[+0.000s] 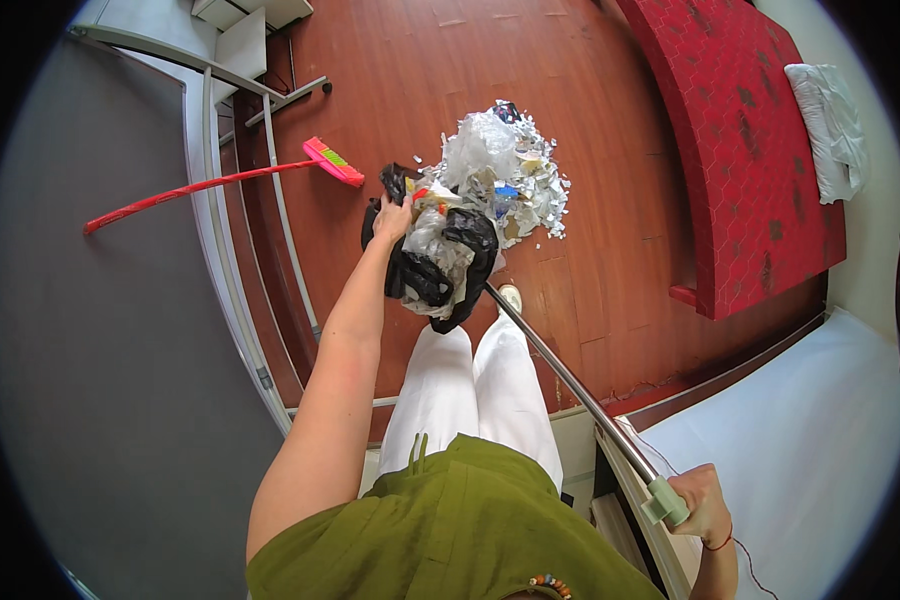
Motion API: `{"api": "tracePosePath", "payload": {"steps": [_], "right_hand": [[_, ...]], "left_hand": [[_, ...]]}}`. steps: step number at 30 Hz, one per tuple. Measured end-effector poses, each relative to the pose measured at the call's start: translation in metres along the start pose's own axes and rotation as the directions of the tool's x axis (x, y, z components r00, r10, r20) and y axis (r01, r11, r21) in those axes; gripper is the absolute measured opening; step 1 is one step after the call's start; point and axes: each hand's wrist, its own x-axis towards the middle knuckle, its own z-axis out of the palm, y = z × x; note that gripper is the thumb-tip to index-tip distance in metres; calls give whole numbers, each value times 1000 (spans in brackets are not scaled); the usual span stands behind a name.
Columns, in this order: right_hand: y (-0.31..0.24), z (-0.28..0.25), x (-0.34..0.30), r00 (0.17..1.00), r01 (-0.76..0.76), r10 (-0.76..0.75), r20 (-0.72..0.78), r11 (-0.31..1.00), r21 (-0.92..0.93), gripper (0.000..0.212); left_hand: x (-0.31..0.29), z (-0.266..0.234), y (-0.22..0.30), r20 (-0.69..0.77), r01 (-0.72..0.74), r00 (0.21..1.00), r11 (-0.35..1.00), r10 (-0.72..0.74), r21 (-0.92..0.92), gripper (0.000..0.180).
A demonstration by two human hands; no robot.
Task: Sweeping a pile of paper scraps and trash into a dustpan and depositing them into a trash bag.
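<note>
My left hand (394, 219) is closed on the rim of a black plastic bag (473, 232), to the left of its mouth. Clear plastic, paper scraps and other litter (435, 240) fill the bag's opening. My right hand (703, 503), at the lower right, grips the pale green end of a long metal pole (580, 390). The pole slants up and left to the bag, where its far end is hidden. Just beyond the bag, a heap of white paper scraps and clear plastic (505, 165) lies on the floor.
A red broom (210, 183) with a pink head leans at the left near a metal frame (280, 200). A curved red table (745, 140) with a white packet (828, 135) stands at the right. A white surface (820, 420) is at the lower right, over reddish wood flooring (390, 70).
</note>
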Motion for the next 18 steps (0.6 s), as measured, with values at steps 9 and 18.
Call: {"api": "tracePosePath", "payload": {"steps": [9,18], "right_hand": [[-1,-5,44,993,116,-116,4,992,-52,18],[-30,-29,85,973,42,-8,-232,989,141,6]], "left_hand": [[-56,9,26,356,-702,712,625,606,342,38],[-105,-36,-63,278,-701,693,532,665,476,54]]}}
